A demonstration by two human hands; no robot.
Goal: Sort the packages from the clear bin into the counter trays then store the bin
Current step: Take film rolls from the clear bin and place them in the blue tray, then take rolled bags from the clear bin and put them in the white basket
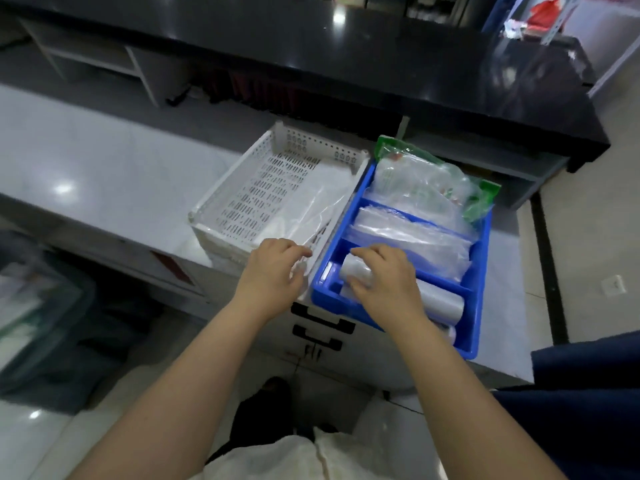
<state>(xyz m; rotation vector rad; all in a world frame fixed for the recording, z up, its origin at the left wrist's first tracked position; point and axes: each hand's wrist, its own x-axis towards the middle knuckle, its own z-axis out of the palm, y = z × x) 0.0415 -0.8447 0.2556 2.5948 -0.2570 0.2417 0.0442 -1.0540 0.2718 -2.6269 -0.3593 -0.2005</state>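
Note:
A blue divided tray (479, 289) sits on the grey counter, holding clear plastic packages in three compartments. My right hand (388, 280) grips a white roll of bags (356, 268) in its nearest compartment; a second roll (441, 303) lies beside it. Green-edged packages (433, 181) fill the far compartment. To the left stands a white perforated tray (242, 188) with a clear package (311, 213) inside. My left hand (273, 271) hovers at that tray's near right corner, fingers loosely curled, apparently holding nothing. The clear bin (38, 299) rests on the floor at the left.
A raised black counter top (346, 53) runs behind the trays. Drawer handles (322, 320) show below the counter edge. A dark blue cloth (588, 393) lies at the right. Light floor tiles extend to the right.

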